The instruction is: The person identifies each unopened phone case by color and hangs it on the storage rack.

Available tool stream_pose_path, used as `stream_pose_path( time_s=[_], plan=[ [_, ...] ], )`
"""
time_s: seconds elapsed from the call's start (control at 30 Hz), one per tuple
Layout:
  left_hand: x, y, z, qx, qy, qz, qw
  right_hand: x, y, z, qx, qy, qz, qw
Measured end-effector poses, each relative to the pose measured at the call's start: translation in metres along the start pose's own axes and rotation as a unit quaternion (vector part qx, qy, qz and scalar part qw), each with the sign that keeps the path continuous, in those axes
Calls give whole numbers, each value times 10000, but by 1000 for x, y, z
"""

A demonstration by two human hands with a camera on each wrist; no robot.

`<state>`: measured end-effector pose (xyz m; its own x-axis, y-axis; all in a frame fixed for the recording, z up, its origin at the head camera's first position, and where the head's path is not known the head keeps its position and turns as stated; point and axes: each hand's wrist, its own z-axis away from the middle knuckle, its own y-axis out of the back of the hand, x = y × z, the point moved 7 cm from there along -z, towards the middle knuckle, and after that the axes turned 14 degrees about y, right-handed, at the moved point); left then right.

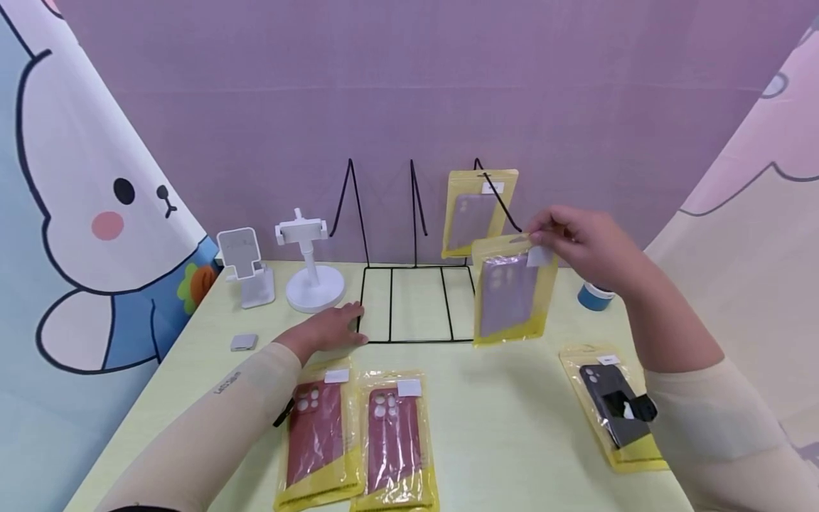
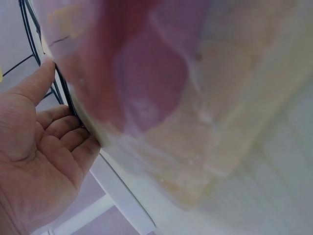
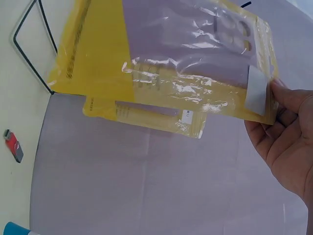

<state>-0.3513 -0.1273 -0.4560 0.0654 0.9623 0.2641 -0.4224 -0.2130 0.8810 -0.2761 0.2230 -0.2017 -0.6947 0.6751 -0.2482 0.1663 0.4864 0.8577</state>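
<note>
My right hand (image 1: 585,245) pinches the top corner of a clear-and-yellow pouch holding a lilac phone case (image 1: 508,295). The pouch hangs upright above the table, its top edge close to the tip of the right prong of a black wire display rack (image 1: 416,341). Another pouch with a lilac phone case (image 1: 470,220) hangs on that prong, further back. My left hand (image 1: 329,328) rests at the left side of the rack's base, thumb spread and fingers loosely bent (image 2: 63,127) against the wire.
Two pouches with dark red phone cases (image 1: 313,430) (image 1: 393,441) lie at the front, beside my left forearm. A pouch with a black phone case (image 1: 614,405) lies at the right. Two white phone stands (image 1: 313,288) (image 1: 256,284) stand at the left, and a blue tub (image 1: 595,299) at the right.
</note>
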Motion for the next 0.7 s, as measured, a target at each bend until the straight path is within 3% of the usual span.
stream_pose_path(
  time_s=[0.37, 0.7],
  plan=[
    [1, 2, -1, -68, -73, 143, 9998, 21, -7, -17, -173, -381, 95, 9991],
    [-2, 1, -2, -77, -1, 146, 9999, 47, -18, -30, -305, -913, -289, 9949]
  ],
)
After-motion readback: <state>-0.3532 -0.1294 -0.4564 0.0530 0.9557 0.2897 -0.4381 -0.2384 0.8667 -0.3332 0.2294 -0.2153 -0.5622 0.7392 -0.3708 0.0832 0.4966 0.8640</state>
